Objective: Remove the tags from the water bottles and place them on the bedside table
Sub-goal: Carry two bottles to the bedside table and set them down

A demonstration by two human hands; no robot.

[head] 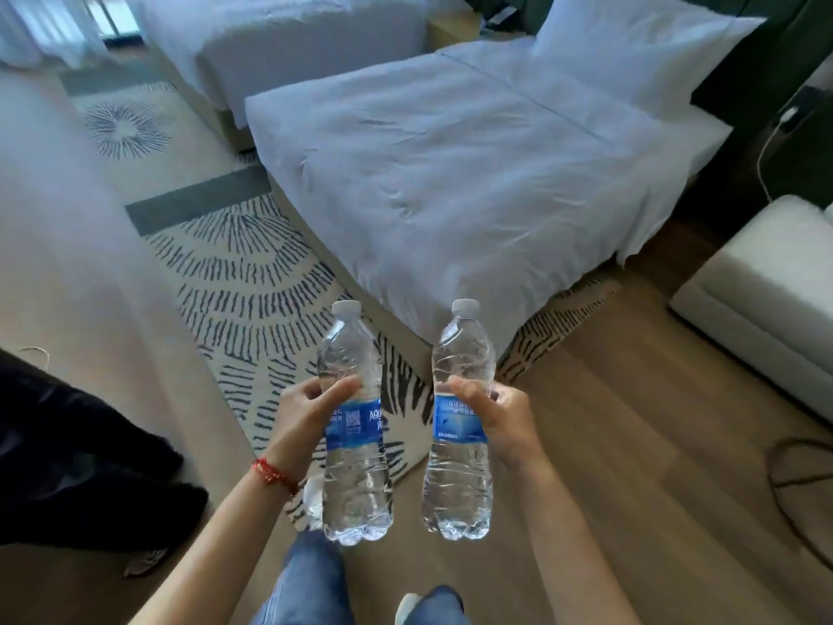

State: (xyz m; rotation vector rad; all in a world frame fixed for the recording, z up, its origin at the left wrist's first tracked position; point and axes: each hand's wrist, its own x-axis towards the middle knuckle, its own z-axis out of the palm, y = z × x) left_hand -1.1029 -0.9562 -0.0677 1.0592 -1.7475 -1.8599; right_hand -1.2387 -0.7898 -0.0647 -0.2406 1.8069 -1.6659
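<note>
Two clear plastic water bottles with white caps and blue labels are held upright in front of me. My left hand (311, 410) grips the left bottle (354, 480) around its middle, thumb across the top of its blue label (356, 426). My right hand (498, 415) grips the right bottle (459, 484) at the same height, over its blue label (457, 426). Both bottles look full and hang above the floor, a hand's width apart. A wooden bedside table (450, 31) shows between the two beds at the far back.
A white bed (450, 173) with a pillow (631, 51) lies straight ahead, and a second bed (279, 42) stands behind it. A patterned rug (252, 272) covers the floor to the left. A white ottoman (762, 304) stands at right. A dark bag (76, 448) lies at left.
</note>
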